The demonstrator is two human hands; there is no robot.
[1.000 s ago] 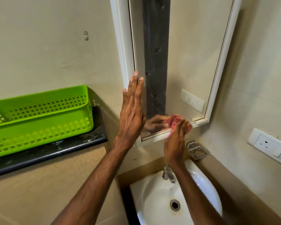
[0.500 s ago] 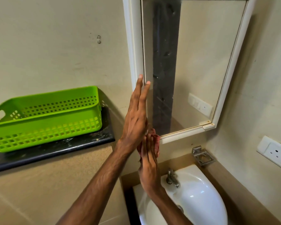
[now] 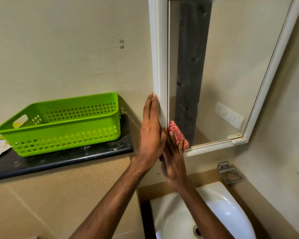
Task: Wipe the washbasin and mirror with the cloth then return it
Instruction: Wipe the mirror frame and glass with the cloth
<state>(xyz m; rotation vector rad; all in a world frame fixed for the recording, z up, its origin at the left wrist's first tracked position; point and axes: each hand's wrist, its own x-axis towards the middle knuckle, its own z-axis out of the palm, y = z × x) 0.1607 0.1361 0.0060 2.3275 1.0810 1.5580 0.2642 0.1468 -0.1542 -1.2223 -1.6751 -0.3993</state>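
Cloth (image 3: 179,137), red and bunched, is lying against the lower left corner of the mirror (image 3: 231,75). The right hand (image 3: 173,163) is pressing it there with nearly straight fingers. The left hand (image 3: 151,133) is resting flat, fingers straight, on the frame's outer left edge, touching the right hand. The white washbasin (image 3: 221,202) is sitting below them. A green basket (image 3: 62,123) is standing on the dark tabletop (image 3: 62,160) at left.

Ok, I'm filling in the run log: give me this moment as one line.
step: mirror wipe | right hand: presses red cloth on glass, lower-left corner | left hand: flat against frame | washbasin: below
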